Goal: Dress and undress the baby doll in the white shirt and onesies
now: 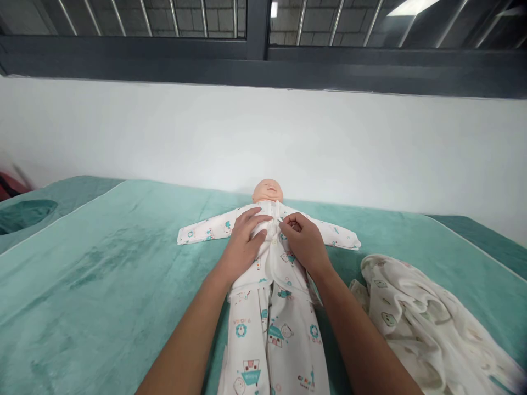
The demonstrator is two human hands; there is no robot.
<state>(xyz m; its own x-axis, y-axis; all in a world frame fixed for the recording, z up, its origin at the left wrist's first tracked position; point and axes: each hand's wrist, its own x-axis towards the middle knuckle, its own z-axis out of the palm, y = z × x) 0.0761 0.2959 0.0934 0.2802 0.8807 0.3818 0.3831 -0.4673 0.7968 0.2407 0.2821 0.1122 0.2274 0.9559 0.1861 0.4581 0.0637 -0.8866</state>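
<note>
A baby doll (268, 191) lies on its back on a teal towel-covered table (123, 258), arms spread, head toward the wall. It wears a white romper (272, 323) printed with small teal and red pictures. My left hand (246, 238) rests on the doll's chest, fingers pressing the left flap of the romper near its front opening. My right hand (300, 238) is closed in a pinch on the right edge of the romper's front, just below the neck, close to a small button.
A crumpled white printed cloth (428, 318) lies on the table to the right of the doll. A white wall (329, 142) rises just behind the table, with a dark-framed window above. At the far left edge a dark teal recess and something red show.
</note>
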